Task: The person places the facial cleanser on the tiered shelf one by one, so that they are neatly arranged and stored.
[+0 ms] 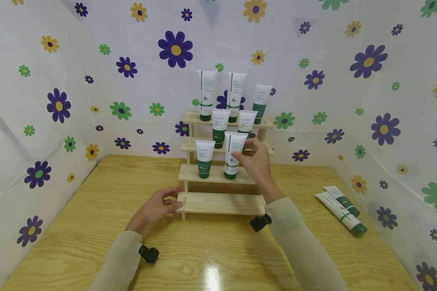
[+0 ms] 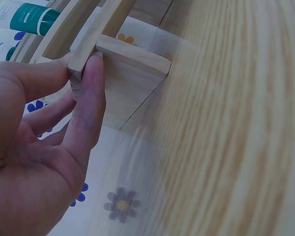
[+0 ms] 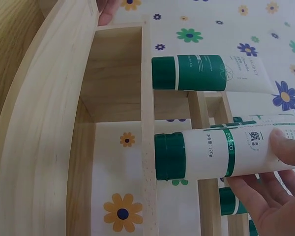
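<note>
My right hand (image 1: 256, 159) pinches a tall white squeeze tube (image 1: 235, 151) with a green cap. In the right wrist view its cap end is right at the board of the second step from the bottom. To its left on that step stands a shorter green-and-white tube (image 1: 204, 159). With thumb and forefinger, my left hand (image 2: 54, 128) grips the left end of the bottom step of a wooden tiered rack (image 1: 222, 202). Higher steps carry more upright tubes: a tall white tube (image 1: 206, 95), another tall one (image 1: 236, 95) and shorter ones behind.
Two tubes (image 1: 340, 210) lie overlapping on the wooden table (image 1: 131, 182) at the right. A white cloth (image 1: 211, 24) printed with flowers surrounds the table at the back and sides.
</note>
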